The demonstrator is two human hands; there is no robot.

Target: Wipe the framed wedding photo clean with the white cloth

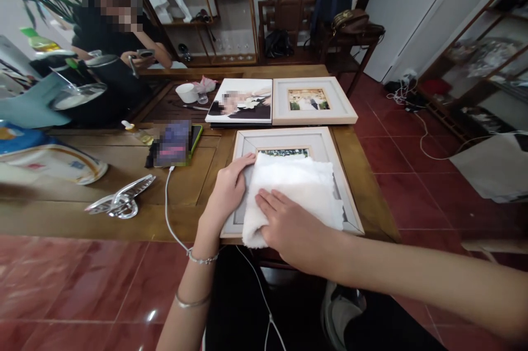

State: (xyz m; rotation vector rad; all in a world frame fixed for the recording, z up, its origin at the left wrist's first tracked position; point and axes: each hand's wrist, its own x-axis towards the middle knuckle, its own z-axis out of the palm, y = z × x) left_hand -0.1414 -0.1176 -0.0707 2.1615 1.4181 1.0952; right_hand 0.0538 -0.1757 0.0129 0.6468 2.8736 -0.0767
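Observation:
On the wooden table in front of me lies a light wood picture frame with a pale mat; the top strip of its photo shows. A white cloth, folded over, covers most of the middle. My right hand presses down on the cloth, fingers together, gripping its lower left part. At the frame's left side, my left hand holds the edge, fingertips reaching over near the cloth's upper corner. The thumb side of each hand is partly hidden.
Behind lie a second framed photo and a photo panel. To the left are a phone on a white cable, a silver clip, a dropper bottle and a tissue pack. A person in black sits across the table.

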